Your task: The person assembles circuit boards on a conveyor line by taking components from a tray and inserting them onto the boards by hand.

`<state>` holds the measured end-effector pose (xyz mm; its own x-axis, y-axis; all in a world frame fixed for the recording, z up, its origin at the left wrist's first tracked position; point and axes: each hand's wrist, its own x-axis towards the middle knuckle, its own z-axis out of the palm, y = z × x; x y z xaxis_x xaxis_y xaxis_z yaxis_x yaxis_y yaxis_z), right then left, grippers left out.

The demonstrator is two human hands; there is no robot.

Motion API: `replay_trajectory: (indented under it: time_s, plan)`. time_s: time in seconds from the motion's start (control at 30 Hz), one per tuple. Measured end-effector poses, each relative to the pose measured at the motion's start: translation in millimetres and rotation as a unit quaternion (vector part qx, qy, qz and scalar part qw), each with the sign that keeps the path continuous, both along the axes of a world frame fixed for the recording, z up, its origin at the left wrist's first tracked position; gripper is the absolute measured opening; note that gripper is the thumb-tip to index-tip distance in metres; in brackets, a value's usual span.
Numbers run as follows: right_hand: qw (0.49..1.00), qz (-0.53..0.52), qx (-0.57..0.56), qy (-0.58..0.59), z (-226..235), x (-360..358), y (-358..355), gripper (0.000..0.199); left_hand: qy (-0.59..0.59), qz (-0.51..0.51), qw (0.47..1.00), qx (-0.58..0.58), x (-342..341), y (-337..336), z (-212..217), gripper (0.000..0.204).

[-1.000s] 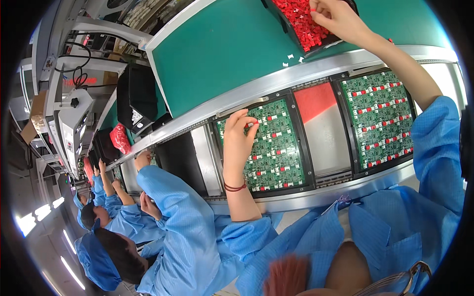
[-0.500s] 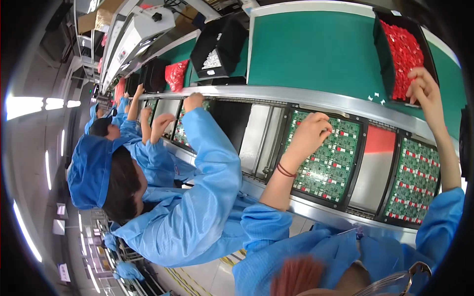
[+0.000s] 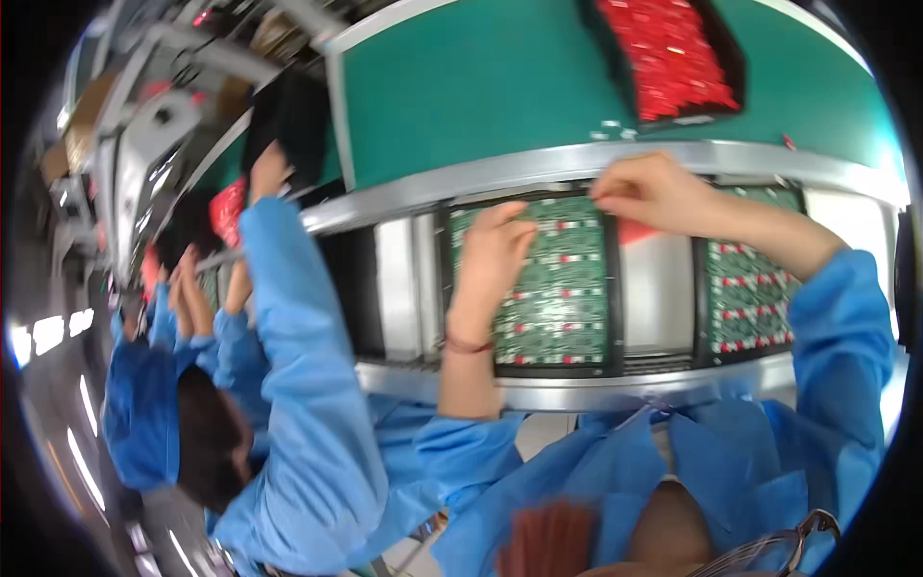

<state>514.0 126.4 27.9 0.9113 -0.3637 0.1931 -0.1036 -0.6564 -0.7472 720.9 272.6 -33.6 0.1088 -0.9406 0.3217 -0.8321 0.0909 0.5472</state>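
My left hand (image 3: 488,264), a dark red band round its wrist, hovers over the left side of a green circuit board panel (image 3: 562,322) dotted with small red and white parts. Its fingers are curled together; whatever they hold is hidden. From the right, my right hand (image 3: 659,194) reaches across to the panel's upper right corner. Thumb and fingers are pinched there, with what looks like a small red part at the tips, blurred. A black frame surrounds the panel. Beyond stands a black bin (image 3: 726,58) full of small red parts (image 3: 668,58).
A second framed circuit board panel (image 3: 750,308) sits to the right on the line, partly under my right forearm. A metal rail (image 3: 538,162) separates the line from the green mat (image 3: 471,87). Close on my left, a co-worker's blue sleeve (image 3: 308,327) reaches forward.
My right hand has come from the red parts bin to the near panel, beside my left hand. The view has shifted, and the co-worker's hand has reached toward the black bin on the left.
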Motion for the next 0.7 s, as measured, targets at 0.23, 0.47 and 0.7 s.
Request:
replay_trajectory:
  time_s: [0.23,0.47,0.7]
  plan:
    - [0.996,-0.028,0.054,0.066,-27.8,20.8,3.1,0.012,-0.014,0.039,0.999,-0.002,-3.1,2.5,16.5,0.017]
    - [0.996,-0.019,-0.064,0.055,-47.5,23.1,22.1,0.009,0.022,0.052,0.998,-0.013,-6.4,5.3,21.6,0.011]
    - [0.997,-0.021,-0.021,0.078,-44.5,25.7,24.6,0.010,0.035,0.064,0.997,-0.017,-1.2,6.5,24.2,0.011]
